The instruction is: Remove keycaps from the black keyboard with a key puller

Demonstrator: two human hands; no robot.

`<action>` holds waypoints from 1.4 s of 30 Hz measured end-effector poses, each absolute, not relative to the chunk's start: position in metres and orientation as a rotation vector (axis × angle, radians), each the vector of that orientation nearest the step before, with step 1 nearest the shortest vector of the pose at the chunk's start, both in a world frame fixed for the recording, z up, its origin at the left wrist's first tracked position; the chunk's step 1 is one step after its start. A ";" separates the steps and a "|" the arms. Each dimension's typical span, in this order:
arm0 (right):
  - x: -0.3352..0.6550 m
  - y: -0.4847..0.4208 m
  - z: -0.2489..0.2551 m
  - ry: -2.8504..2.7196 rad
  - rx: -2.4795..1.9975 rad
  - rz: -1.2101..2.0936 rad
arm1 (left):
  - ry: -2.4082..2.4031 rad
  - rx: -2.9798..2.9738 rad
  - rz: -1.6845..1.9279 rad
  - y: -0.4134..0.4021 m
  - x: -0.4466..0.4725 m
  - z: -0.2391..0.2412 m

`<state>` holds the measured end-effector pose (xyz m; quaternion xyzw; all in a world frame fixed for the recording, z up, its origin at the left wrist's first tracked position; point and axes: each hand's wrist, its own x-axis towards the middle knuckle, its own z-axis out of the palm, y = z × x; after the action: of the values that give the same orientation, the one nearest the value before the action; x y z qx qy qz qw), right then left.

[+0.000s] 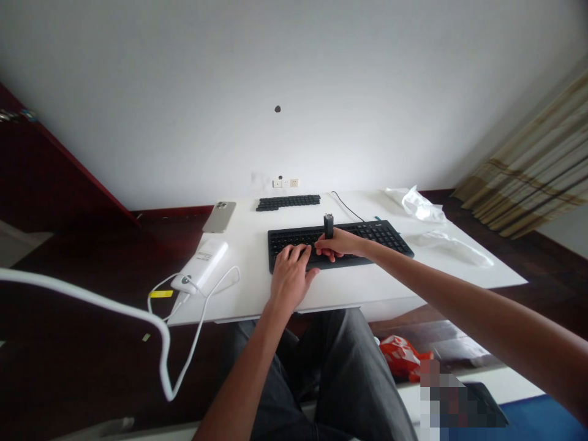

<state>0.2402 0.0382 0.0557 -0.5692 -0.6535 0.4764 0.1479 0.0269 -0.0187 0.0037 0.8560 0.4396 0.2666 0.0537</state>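
Note:
A black keyboard (pixel 374 231) lies on the white table in front of me. My left hand (pixel 290 269) rests palm down at its front left part, fingers stretched over the keys and thumb apart. My right hand (pixel 337 244) is closed around a short black handheld tool (pixel 328 226), held upright over the middle of the keyboard. The tool's upper end looks silvery; its lower end is hidden by my fingers, so I cannot tell its kind. Farther back, black keycaps (pixel 288 202) lie in close rows, apart from the keyboard.
A phone (pixel 219 217) and a white power bank (pixel 201 263) with a white cable (pixel 197 343) are at the left of the table (pixel 248 294). Clear plastic wrappings (pixel 420 205) lie at the right. A black cord (pixel 346 207) runs behind the keyboard. An orange bag (pixel 399 356) sits below.

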 end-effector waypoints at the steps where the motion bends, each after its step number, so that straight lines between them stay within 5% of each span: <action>1: 0.240 0.038 0.055 -1.917 -1.639 1.310 | 1.345 2.609 0.811 -0.018 0.028 0.004; 5: 0.240 0.040 0.053 -2.045 -1.594 1.134 | 1.350 2.660 0.775 -0.004 0.032 0.004; 42: 0.247 0.030 0.032 -1.477 -1.339 1.365 | 1.112 2.874 0.672 0.026 0.040 -0.009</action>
<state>0.2468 0.0301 0.0321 -0.5182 -0.5715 0.5283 0.3547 0.0395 0.0262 -0.0086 0.9112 0.3525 0.2129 -0.0063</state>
